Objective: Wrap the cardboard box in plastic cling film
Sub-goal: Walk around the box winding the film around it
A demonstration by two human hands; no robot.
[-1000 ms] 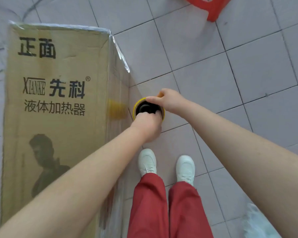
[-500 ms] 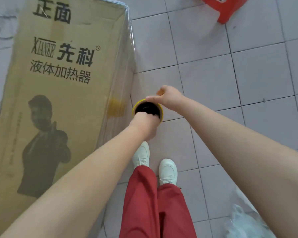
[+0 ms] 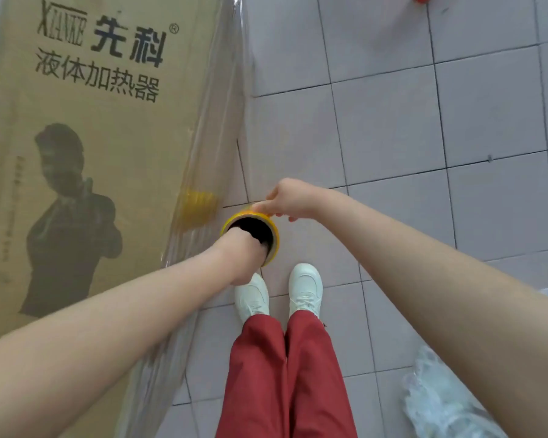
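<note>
Head view looks straight down past red trousers and white shoes planted just below the hands on the tiled floor. Off to the right of the right forearm lies a crumpled heap of clear plastic.

The left hand is pushed down into the dark hollow core of a yellow-rimmed film roll, fingers hidden inside, closed around or braced against the core; I judge it serves as the axle so the roll can spin. The right hand sits at the far rim, thumb and fingers narrowed to a pinch on the roll's top edge, probably steadying it and braking the feed so the sheet comes off tight.

Left of both hands stands the tall cardboard box, printed face towards us. Its right-hand side already wears a shiny, rippled skin of cling film, and the roll's yellow shows mirrored in it. The roll is held upright, close beside that side, likely to lay the film flat against the box. Whether film spans the gap to the box I cannot tell.
</note>
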